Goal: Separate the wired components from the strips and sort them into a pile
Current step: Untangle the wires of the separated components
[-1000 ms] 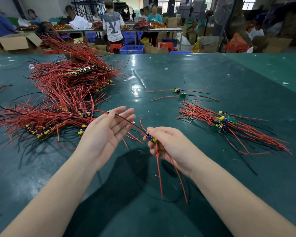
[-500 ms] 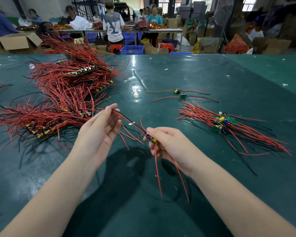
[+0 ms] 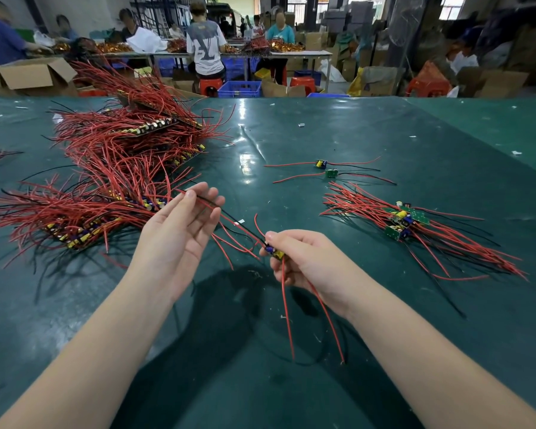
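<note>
The right hand [image 3: 310, 261] pinches a wired component [image 3: 274, 251] in its grip, leads trailing toward 6 o'clock. The left hand [image 3: 180, 236], at 9 o'clock of it, lies loosely uncurled under its black wire [image 3: 229, 216]. Unseparated strips [image 3: 106, 168] crowd the bench [image 3: 384, 134] at 10 o'clock; the sorted pile [image 3: 406, 224] lies at 2 o'clock.

Component [image 3: 275, 252] mostly hidden inside right-hand fingers [image 3: 287, 243].
</note>
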